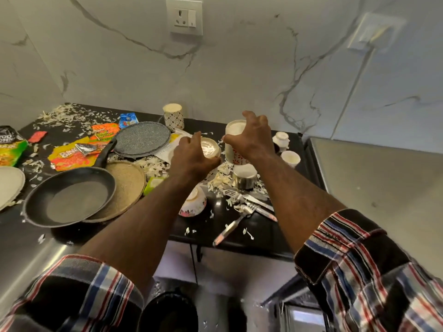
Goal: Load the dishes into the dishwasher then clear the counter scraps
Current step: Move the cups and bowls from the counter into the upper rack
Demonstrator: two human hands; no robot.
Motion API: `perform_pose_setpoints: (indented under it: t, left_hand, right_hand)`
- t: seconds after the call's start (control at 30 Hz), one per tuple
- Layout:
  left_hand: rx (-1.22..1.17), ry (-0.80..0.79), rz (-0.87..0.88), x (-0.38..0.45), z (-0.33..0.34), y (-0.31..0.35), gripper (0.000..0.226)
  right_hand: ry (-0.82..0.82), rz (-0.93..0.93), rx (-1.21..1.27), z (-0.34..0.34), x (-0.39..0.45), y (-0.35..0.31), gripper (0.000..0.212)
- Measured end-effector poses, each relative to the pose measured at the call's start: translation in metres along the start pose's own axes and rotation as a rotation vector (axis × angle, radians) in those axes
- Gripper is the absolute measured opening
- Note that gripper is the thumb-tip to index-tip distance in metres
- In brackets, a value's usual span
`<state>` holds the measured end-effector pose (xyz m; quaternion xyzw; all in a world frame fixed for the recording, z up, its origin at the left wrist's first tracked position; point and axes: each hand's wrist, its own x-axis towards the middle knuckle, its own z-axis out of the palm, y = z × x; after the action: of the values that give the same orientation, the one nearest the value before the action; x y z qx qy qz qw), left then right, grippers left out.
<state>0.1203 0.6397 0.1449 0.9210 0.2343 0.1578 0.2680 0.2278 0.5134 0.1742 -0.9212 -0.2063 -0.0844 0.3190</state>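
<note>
My left hand (191, 155) grips a small upturned cup (210, 147) above the black counter (239, 233). My right hand (251, 137) reaches over a tall white cup with red flowers (233, 140), fingers spread and curved around its top; a firm hold cannot be made out. Below them stand a steel cup (244, 179) and a tipped floral bowl (194, 203). A black frying pan (72, 195) lies on a tan plate (129, 183), with a grey speckled plate (142, 138) behind. Forks and knives (249, 207) lie near the front edge.
White shreds (153, 165) and snack wrappers (72, 154) litter the counter. A patterned cup (173, 116) stands by the wall, two small white cups (286, 148) at the right. A pale plate (9, 183) sits at far left. A steel surface (383, 188) is on the right.
</note>
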Motion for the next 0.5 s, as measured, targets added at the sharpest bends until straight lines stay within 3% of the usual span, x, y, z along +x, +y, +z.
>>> perform_pose_setpoints:
  t: [0.5]
  left_hand:
    - [-0.053, -0.081, 0.076, -0.108, 0.016, 0.035, 0.096]
  right_hand:
    - [0.135, 0.111, -0.035, -0.052, -0.114, 0.04, 0.088]
